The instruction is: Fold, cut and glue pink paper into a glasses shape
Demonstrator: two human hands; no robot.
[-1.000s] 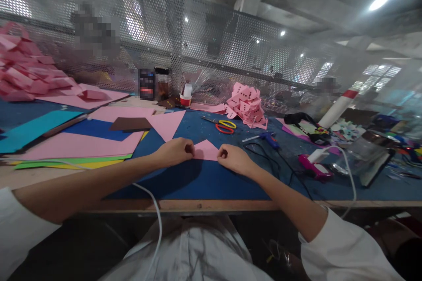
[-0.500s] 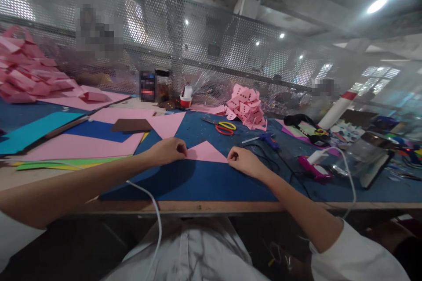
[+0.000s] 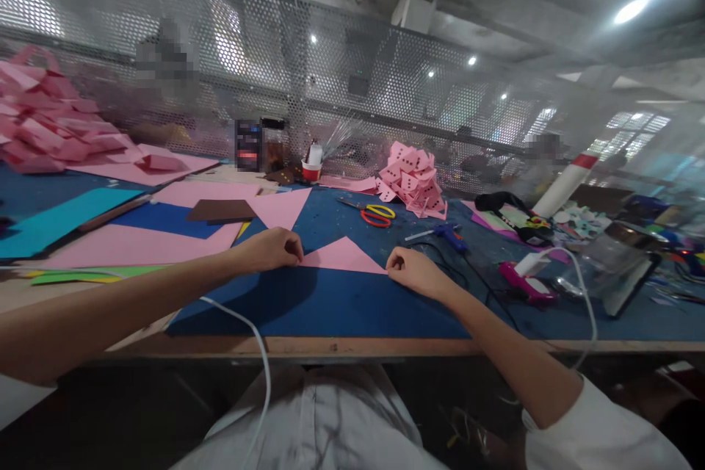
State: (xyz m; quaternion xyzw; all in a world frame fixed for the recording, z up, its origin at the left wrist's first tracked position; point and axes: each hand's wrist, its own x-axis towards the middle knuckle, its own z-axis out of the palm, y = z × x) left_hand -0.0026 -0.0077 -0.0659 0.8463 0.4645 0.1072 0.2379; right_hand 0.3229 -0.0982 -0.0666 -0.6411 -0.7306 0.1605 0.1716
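A pink paper triangle spans the gap between my hands, its long edge towards me and one corner pointing away, over the blue mat. My left hand pinches its left corner with thumb and fingertips. At the right corner, my right hand is closed in the same kind of pinch. Behind my left hand lies another pink sheet with a slanted edge. Scissors with red and yellow handles rest beyond the triangle, and a blue glue gun lies beyond my right hand.
Folded pink pieces are heaped at the far left, and dotted pink pieces at the back. Coloured sheets lie left. A magenta power strip with a white cable stands right. Perforated metal screening closes off the back.
My hands have moved slightly apart, the left one leftwards and the right one rightwards. More of the pink triangle's lower edge shows between them.
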